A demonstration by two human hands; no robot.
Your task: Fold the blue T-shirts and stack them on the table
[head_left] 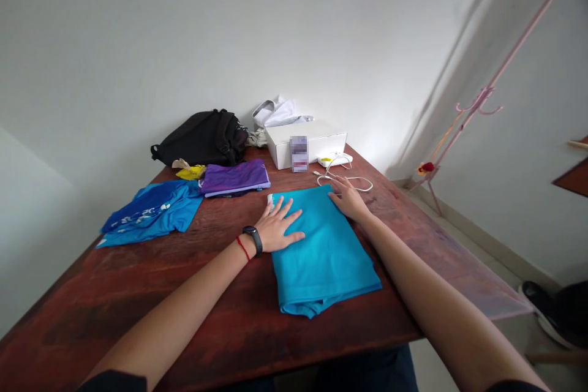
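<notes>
A folded turquoise garment (328, 251) lies flat on the dark red wooden table (220, 318) in front of me. My left hand (278, 228) rests on its left side with the fingers spread, holding nothing. At the garment's far right corner is my right hand (348, 197), fingers stretched forward and the thumb by the edge. A small white patch shows near the far left corner, partly behind my left fingers. The near end of the cloth has a few loose, uneven layers.
Left on the table are a blue printed garment (151, 211), a folded purple cloth (235, 176), a yellow item (190, 172) and a black backpack (197, 138). Behind stands a white box (316, 135) with a white cable (365, 185) before it. A pink rack (509, 67) stands right.
</notes>
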